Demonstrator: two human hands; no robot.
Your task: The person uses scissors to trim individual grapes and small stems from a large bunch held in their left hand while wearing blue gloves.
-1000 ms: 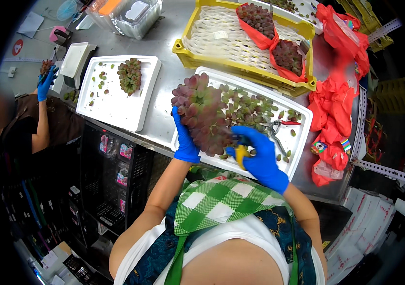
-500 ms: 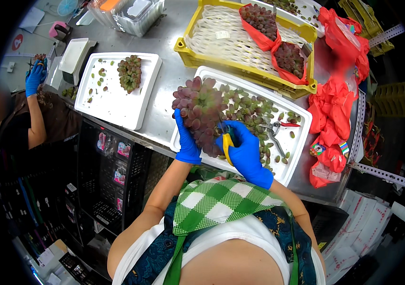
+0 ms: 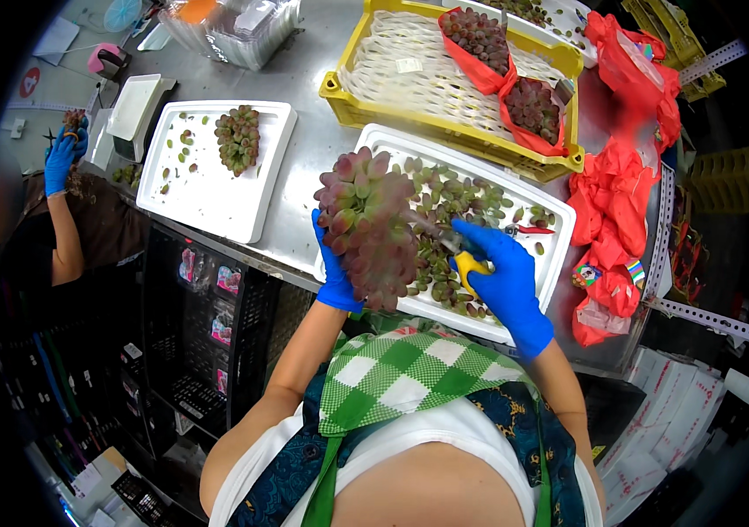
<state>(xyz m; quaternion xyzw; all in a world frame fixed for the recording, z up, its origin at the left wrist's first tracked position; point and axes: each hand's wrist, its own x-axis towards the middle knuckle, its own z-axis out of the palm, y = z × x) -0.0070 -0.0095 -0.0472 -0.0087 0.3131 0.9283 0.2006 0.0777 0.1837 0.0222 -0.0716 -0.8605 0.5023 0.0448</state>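
Note:
My left hand [image 3: 337,272], in a blue glove, is closed around the side of a large bunch of reddish-purple and green grapes [image 3: 361,211], held above a white tray [image 3: 559,263]. My right hand [image 3: 508,285], also gloved in blue, grips yellow-handled scissors [image 3: 471,266]. Their blades are blurred and point left at the bunch's right side; whether they touch it I cannot tell. Many loose grapes [image 3: 480,200] lie in the tray beneath. Red-handled pruning shears [image 3: 532,230] rest there too, partly hidden by my right hand.
Behind the tray stands a yellow crate [image 3: 445,132] with foam netting and grape bunches in red wrapping. Left is another white tray [image 3: 208,198] with a small bunch [image 3: 238,140]. Red bags [image 3: 612,211] crowd the right edge. A co-worker's gloved hand [image 3: 60,162] shows far left.
My right hand has drawn away from the bunch, right and slightly down, bringing the scissors with it. The bunch has turned a little in my left hand.

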